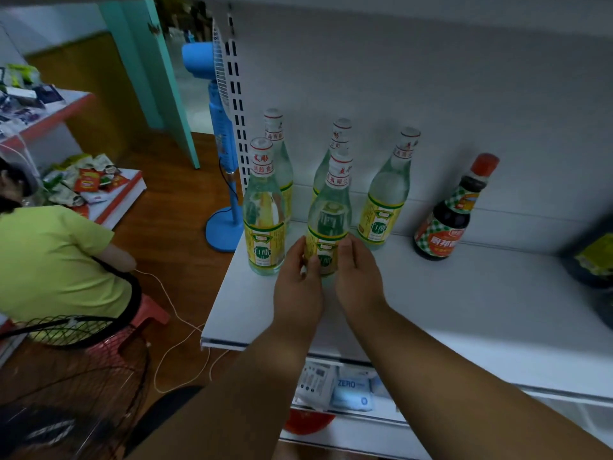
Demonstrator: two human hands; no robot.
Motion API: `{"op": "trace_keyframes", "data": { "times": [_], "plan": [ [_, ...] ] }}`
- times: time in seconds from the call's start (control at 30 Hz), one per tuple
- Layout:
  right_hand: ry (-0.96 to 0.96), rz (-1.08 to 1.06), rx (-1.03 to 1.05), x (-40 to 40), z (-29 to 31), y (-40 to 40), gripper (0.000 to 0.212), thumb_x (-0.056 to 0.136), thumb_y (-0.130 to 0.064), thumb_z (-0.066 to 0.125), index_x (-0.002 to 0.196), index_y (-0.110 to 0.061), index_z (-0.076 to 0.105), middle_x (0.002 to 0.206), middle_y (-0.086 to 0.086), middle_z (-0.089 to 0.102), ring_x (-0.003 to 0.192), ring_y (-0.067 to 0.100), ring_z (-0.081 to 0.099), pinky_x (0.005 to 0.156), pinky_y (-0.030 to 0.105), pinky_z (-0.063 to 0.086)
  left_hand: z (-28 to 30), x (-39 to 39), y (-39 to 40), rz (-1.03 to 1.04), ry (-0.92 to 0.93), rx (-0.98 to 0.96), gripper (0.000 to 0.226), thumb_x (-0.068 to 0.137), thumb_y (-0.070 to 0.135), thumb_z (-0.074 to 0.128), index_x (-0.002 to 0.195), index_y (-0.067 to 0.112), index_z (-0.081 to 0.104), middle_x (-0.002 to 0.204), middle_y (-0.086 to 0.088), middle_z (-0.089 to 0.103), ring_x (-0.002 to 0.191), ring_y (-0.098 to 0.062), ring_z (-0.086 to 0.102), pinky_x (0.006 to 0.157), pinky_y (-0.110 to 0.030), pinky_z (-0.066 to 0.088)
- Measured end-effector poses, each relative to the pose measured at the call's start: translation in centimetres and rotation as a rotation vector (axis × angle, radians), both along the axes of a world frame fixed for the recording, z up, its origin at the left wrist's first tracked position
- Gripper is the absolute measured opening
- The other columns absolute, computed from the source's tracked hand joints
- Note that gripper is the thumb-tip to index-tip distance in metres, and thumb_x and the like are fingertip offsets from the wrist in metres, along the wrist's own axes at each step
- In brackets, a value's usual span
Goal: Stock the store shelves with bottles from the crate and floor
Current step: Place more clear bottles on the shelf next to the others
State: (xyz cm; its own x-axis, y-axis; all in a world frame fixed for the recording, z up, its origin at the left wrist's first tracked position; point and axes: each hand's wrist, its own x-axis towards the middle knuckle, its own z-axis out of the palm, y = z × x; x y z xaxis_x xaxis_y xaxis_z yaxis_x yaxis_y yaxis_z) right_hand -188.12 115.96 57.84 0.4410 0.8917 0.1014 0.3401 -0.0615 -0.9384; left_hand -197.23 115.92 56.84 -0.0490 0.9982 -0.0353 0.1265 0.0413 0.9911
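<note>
Both hands hold one clear bottle [328, 224] standing upright on the white shelf [447, 313]. The left hand [298, 283] grips its lower left side with the thumb across the yellow label, and the right hand [356, 277] wraps its lower right side. This bottle has a white cap with red Chinese characters on the neck band and green characters on the yellow label, partly covered by fingers.

Just to its left, near the shelf's left edge, stands a second clear bottle [263, 210] with the same yellow label and red writing on the neck. Two more stand behind these toward the back wall [282, 161] [333, 151], and a fifth [386, 194] stands to the right at the back. Further right, apart from them, is a dark sauce bottle [447, 220] with a red cap and a red label in white Chinese characters over a green check pattern.

The front half of the shelf, from the hands to its front edge and rightward, is bare white surface. On the lower shelf a pale packet reads "ZERO" [351, 390].
</note>
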Motion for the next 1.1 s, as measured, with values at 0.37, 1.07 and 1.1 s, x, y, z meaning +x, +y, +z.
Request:
{"op": "trace_keyframes", "data": {
  "times": [0.37, 1.07, 1.1],
  "plan": [
    [-0.036, -0.012, -0.062, -0.1, 0.1, -0.4, 0.034, 0.105, -0.031, 0.035, 0.126, -0.018, 0.059, 0.119, 0.002, 0.061, 0.105, 0.014, 0.054, 0.091, 0.027, 0.041, -0.5, -0.6, -0.1, -0.056, 0.010, -0.020, 0.049, 0.098, 0.022, 0.051, 0.145, 0.029, 0.040, 0.141, 0.009, 0.050, 0.128, -0.006, 0.047, 0.107, -0.028, 0.038],
    [-0.327, 0.341, -0.038, -4.0, -1.0, -19.5, 0.041, 0.097, -0.040, 0.052, 0.130, -0.016, 0.054, 0.124, 0.002, 0.059, 0.111, 0.015, 0.057, 0.094, 0.030, 0.046, -0.8, -9.4, -21.4, -0.001, 0.419, 0.085, 0.018, 0.094, 0.021, 0.054, 0.108, 0.030, 0.062, 0.102, 0.011, 0.063, 0.087, 0.002, 0.058, 0.077, -0.021, 0.048],
    [-0.338, 0.366, -0.046, -4.0, -1.7, -20.6, 0.041, 0.097, -0.041, 0.052, 0.129, -0.017, 0.054, 0.124, 0.001, 0.059, 0.111, 0.015, 0.057, 0.094, 0.031, 0.046, -1.5, -9.6, -22.8, 0.018, 0.411, 0.055, 0.018, 0.095, 0.022, 0.054, 0.108, 0.031, 0.062, 0.102, 0.010, 0.063, 0.086, 0.000, 0.058, 0.077, -0.022, 0.049]
  ]
}}
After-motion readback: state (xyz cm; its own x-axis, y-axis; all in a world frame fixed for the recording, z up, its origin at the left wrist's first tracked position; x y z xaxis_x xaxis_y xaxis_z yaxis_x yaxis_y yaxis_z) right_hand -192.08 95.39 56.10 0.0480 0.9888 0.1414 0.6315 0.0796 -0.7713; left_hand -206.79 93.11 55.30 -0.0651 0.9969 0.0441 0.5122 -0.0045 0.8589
